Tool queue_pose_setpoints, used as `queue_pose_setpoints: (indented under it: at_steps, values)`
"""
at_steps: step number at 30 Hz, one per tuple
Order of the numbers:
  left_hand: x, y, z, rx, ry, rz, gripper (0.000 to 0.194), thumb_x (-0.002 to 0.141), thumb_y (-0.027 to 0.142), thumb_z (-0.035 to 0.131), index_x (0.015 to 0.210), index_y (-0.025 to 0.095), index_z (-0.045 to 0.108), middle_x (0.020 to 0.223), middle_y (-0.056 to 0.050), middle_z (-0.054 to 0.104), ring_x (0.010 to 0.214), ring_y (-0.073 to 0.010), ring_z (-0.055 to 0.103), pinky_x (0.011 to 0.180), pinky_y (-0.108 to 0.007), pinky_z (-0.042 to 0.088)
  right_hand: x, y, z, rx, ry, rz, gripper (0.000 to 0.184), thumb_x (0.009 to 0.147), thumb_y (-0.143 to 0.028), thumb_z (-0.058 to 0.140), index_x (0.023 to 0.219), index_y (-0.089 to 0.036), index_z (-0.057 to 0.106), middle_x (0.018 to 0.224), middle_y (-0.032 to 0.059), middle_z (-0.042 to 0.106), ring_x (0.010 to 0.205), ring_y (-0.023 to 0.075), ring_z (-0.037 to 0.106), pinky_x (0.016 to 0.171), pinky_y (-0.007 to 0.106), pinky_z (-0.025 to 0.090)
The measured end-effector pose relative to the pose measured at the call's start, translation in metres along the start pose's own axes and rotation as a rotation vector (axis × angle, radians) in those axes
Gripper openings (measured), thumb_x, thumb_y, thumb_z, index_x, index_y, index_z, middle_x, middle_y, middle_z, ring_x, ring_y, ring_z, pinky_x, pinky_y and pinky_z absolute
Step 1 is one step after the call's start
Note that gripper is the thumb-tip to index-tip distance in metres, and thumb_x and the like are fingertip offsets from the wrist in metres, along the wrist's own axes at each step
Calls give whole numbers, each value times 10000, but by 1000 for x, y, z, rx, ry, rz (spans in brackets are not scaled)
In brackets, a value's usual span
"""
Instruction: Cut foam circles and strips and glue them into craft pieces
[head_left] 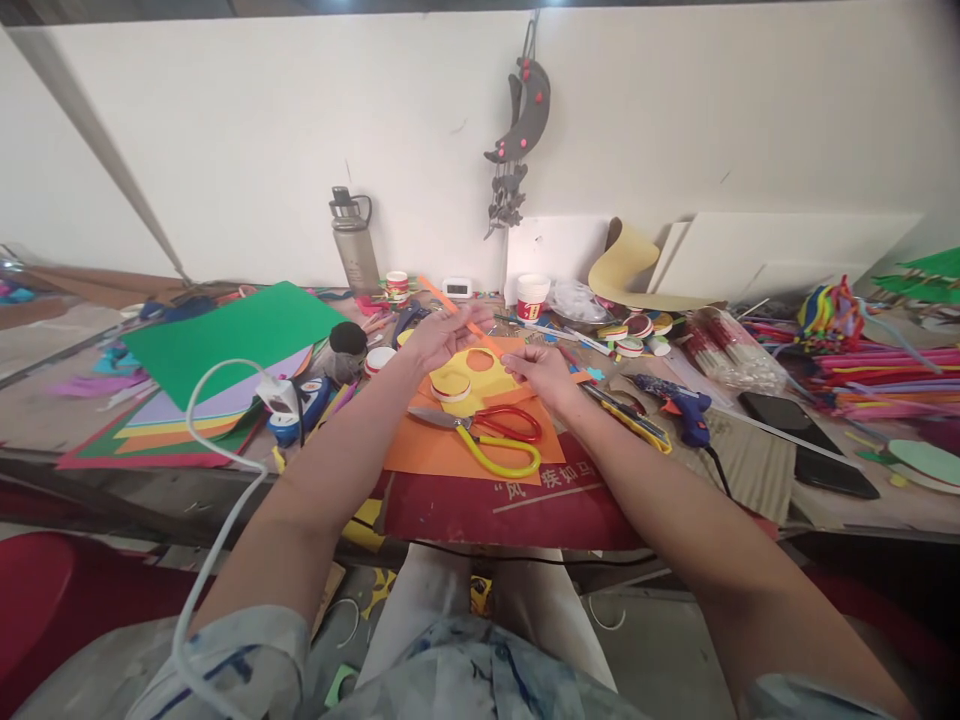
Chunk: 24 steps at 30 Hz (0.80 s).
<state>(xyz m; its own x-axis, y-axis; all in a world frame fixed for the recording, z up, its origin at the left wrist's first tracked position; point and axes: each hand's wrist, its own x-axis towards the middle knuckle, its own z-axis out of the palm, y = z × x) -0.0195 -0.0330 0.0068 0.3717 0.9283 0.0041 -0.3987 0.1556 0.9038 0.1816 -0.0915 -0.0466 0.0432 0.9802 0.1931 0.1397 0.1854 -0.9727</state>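
Note:
A narrow orange paper strip (486,341) slants between my hands above the worktable. My left hand (442,338) has its fingers closed round the strip's middle, its upper end sticking out beyond them. The lower end is pinched between thumb and fingers of my right hand (546,374). Beneath lies yellow paper (481,362) with round holes cut in it, on an orange sheet (427,450). A small round piece with a yellow top and white side (450,385) rests there. Scissors (487,437) with one red and one yellow handle lie on the orange sheet, nearer to me.
Coloured sheets (232,335) and a blue power socket with a white plug (289,412) are at left. On the right are a utility knife (634,420), a blue glue gun (679,405) and a black phone (810,445). A bottle (355,245) and paper cup (532,297) stand behind.

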Motion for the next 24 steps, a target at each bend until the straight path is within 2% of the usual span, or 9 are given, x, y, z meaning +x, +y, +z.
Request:
queue_pose_setpoints:
  at_steps: [3, 5, 7, 9, 11, 13, 17, 21, 24]
  values:
    - [0, -5, 3, 57, -7, -11, 169, 1083, 146, 619, 1063, 86, 775, 1026, -142, 866, 884, -163, 853, 656, -171, 613, 1, -3, -5, -50, -51, -28, 594, 607, -782, 837, 668, -210, 692, 668, 37, 672, 604, 144, 509, 614, 305, 419]
    - [1, -3, 3, 49, 24, 13, 166, 1086, 140, 613, 1038, 92, 764, 954, -121, 861, 818, -142, 841, 609, -154, 579, 4, -8, -15, -131, -135, -60, 560, 717, -759, 789, 723, -203, 723, 720, 48, 705, 640, 157, 550, 652, 309, 453]
    - [2, 1, 1, 44, 69, 24, 167, 1090, 120, 594, 1026, 100, 747, 904, -104, 854, 776, -127, 828, 569, -142, 540, 8, -16, -29, -302, -172, -120, 421, 860, -607, 737, 825, -189, 775, 832, 64, 764, 715, 174, 611, 717, 314, 485]
    - [4, 5, -1, 73, 128, 15, 175, 1092, 112, 582, 987, 102, 722, 856, -100, 843, 720, -117, 808, 517, -140, 486, 11, -23, -45, -573, -146, -174, 232, 900, -391, 750, 957, -176, 815, 957, 79, 809, 822, 196, 672, 784, 318, 500]
    - [5, 7, -4, 137, 160, 0, 203, 1097, 130, 583, 929, 103, 693, 821, -104, 833, 651, -103, 774, 460, -143, 412, 14, -27, -58, -842, -214, -174, 223, 903, -257, 756, 1093, -162, 823, 1079, 101, 827, 926, 218, 714, 836, 323, 510]
    - [6, 5, -6, 212, 164, -19, 240, 1103, 151, 581, 882, 107, 667, 800, -111, 827, 586, -88, 735, 428, -147, 347, 15, -28, -66, -1053, -362, -120, 279, 891, -234, 795, 1163, -176, 815, 1146, 101, 830, 1004, 240, 736, 864, 326, 518]
    - [10, -1, -10, 354, 184, -58, 229, 1101, 174, 590, 893, 112, 660, 801, -130, 831, 540, -93, 717, 412, -166, 259, 14, -25, -68, -1265, -555, -34, 301, 835, -257, 868, 1128, -237, 806, 1166, 56, 831, 1105, 271, 743, 913, 337, 521]
    - [12, -4, -15, 489, 136, -105, 196, 1050, 228, 703, 898, 107, 723, 838, -167, 844, 587, -121, 759, 419, -181, 228, 14, -25, -65, -1257, -484, -42, 267, 761, -282, 925, 999, -254, 807, 1006, 60, 814, 1069, 303, 717, 878, 366, 494]
    - [13, -6, -18, 547, 65, -148, 203, 965, 272, 825, 860, 117, 746, 887, -199, 854, 667, -165, 803, 427, -192, 217, 16, -25, -68, -1178, -442, -57, 203, 692, -188, 926, 808, -235, 766, 851, 50, 771, 876, 255, 665, 756, 333, 423]
